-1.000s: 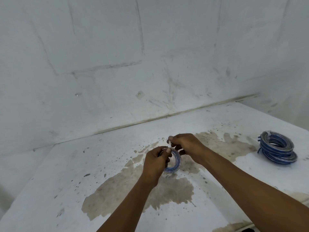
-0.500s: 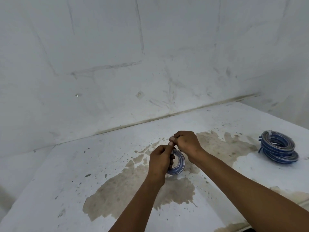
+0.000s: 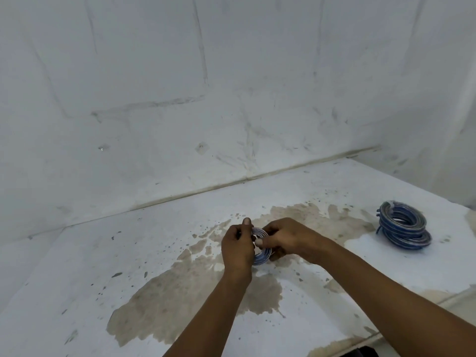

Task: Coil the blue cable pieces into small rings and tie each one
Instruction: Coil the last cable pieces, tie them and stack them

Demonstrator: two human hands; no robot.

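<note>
A small ring of blue cable [image 3: 262,255] is held between both hands just above the stained white table [image 3: 77,292]. My left hand [image 3: 238,247] grips the ring's left side, fingers curled round it and thumb raised. My right hand [image 3: 286,237] grips the ring's right side, thumb pressed on top of the coil. Much of the ring is hidden behind the fingers. I cannot make out any tie on it.
A stack of coiled blue cable rings [image 3: 403,225] lies on the table at the right. White walls close off the table at the back and right. A large brown stain [image 3: 180,300] spreads across the middle of the table, whose front edge runs along the lower right.
Both hands have sunk slightly toward the table with the ring. My right hand moved from above the ring to its right side; the left thumb now points up.
</note>
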